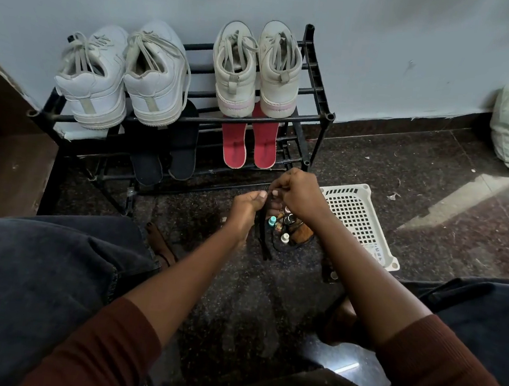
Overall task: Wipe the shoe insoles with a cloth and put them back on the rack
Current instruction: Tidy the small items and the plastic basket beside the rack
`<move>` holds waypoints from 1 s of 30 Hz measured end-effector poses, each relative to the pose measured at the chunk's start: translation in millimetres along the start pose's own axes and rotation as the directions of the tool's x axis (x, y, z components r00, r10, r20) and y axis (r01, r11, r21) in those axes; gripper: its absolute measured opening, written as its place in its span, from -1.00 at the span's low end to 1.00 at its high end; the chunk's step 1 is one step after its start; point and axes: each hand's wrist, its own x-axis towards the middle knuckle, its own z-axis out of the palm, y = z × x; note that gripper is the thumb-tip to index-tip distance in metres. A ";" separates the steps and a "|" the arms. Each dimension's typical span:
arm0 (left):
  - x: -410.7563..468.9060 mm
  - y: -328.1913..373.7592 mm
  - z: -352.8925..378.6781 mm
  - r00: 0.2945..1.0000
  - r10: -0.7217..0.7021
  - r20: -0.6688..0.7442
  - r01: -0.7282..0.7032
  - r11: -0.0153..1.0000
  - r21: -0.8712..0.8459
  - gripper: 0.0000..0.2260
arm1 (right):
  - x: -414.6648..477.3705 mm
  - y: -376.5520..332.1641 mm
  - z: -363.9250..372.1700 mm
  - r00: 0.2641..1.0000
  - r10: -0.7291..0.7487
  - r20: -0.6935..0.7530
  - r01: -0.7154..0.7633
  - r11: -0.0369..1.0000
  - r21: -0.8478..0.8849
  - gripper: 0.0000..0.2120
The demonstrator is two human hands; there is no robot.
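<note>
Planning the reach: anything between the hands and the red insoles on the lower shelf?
Nothing visible lies between: the red insoles jut from the lower shelf of the rack just beyond the right hand. But it and the left hand both pinch a black strap, so neither is free.

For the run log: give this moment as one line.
left hand grips black strap | right hand pinches its top | red insoles on rack lower shelf

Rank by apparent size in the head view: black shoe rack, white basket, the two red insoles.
1. black shoe rack
2. white basket, nearer the camera and partly hidden by an arm, so unsure
3. left red insole and right red insole: look alike, not ranked
</note>
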 end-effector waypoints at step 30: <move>3.8 23.5 -0.1 0.999 0.032 -0.023 -0.031 0.998 0.047 -0.72 | -16.8 6.3 61.0 0.938 0.103 0.330 -0.312 0.662 0.682 -0.68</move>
